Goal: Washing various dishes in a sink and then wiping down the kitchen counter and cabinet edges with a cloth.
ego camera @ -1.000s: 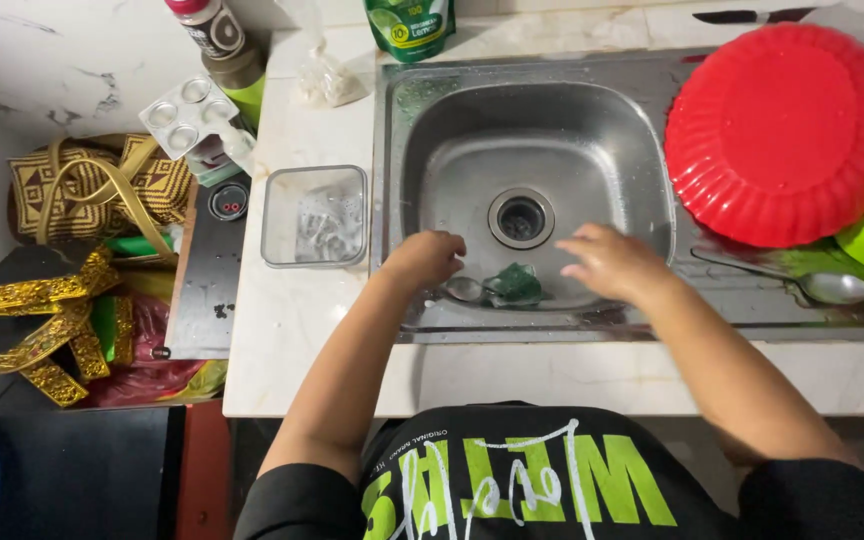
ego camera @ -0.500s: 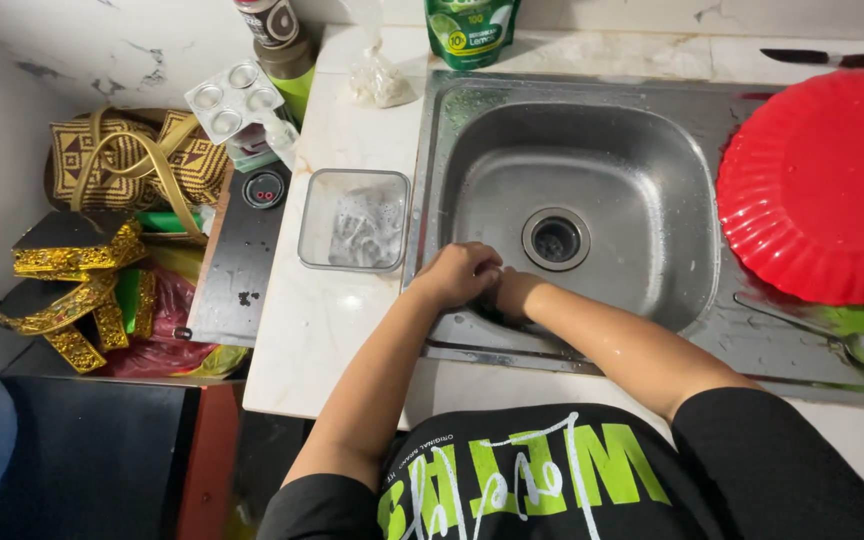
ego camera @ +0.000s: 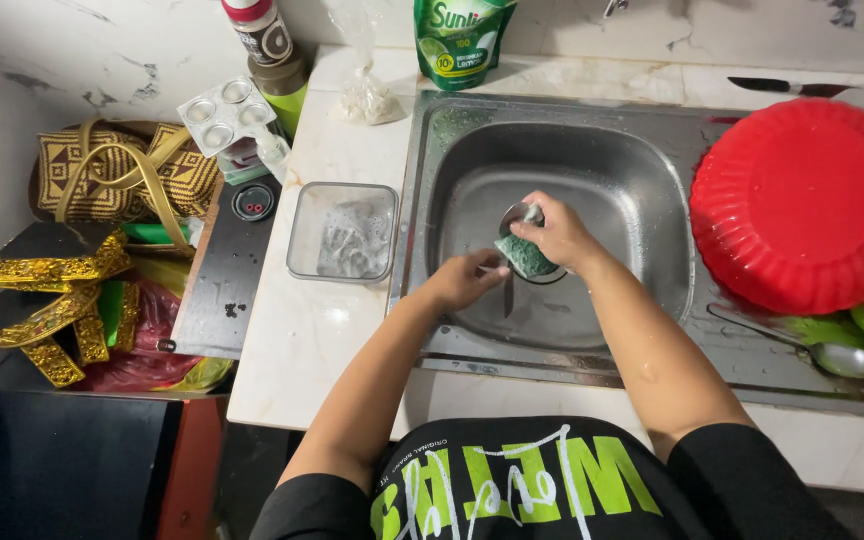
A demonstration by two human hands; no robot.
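Green sponge (ego camera: 526, 256) beside red bowl (ego camera: 802, 205)

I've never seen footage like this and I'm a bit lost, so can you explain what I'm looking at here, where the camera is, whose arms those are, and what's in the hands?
The camera sits on a person's head and looks straight down, so the two bare arms are that person's own. They stand at a steel sink. The right hand presses a green sponge against a spoon; the left hand holds the spoon's handle. Left of the sink, on the pale counter, sits a clear plastic container. On the right lies an upturned red bowl, with a second spoon below it. A green soap pouch stands behind the sink.
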